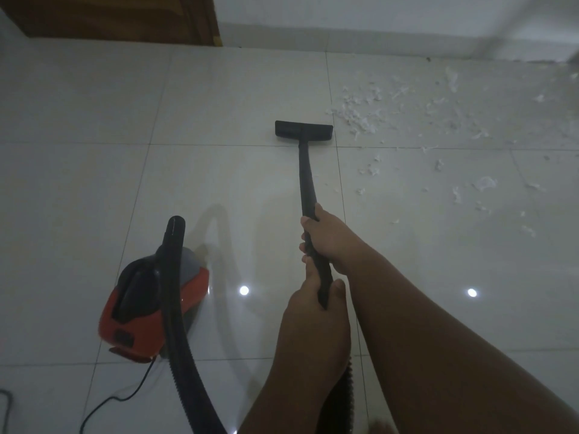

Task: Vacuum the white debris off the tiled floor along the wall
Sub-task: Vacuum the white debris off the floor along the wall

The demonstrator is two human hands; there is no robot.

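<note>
A black vacuum wand [306, 177] runs from my hands out to its flat black floor nozzle [303, 129], which lies on the pale tiled floor [219, 98]. My right hand [329, 238] grips the wand higher up. My left hand [313, 303] grips the wand's lower end just behind it. White debris [363, 111] is scattered on the tiles right of the nozzle, reaching towards the wall [376, 17] and down the right side. The nozzle sits just left of the nearest scraps.
A red and black canister vacuum [153, 305] stands on the floor at my lower left. Its black hose [178, 324] arcs over it and down past my arms. A thin power cord [109, 399] trails at the bottom left. A brown wooden door [125, 17] is at the top left.
</note>
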